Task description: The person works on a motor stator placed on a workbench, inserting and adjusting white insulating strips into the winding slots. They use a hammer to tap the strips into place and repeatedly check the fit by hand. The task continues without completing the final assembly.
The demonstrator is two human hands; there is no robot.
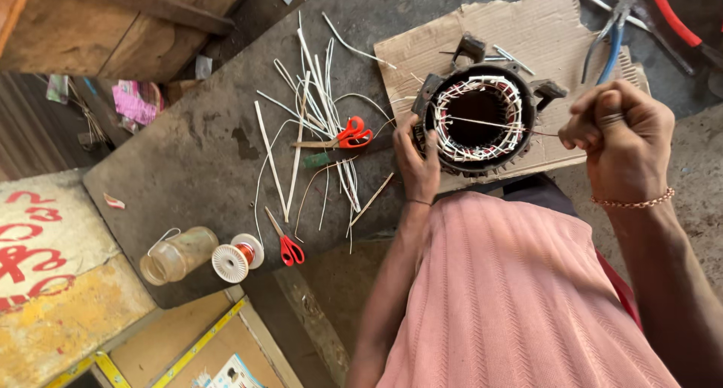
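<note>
The right hand (619, 126) is fisted, pinching a thread (489, 123) drawn taut from the stator (480, 118). The left hand (416, 164) grips the stator's rim, steadying it on cardboard (542, 27). White strips (316, 109) and scissors (354, 133) lie nearby.

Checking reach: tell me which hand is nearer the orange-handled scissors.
Left. The left hand rests on the motor stator, just beside the orange-handled scissors; the right hand is beyond the stator.
</note>
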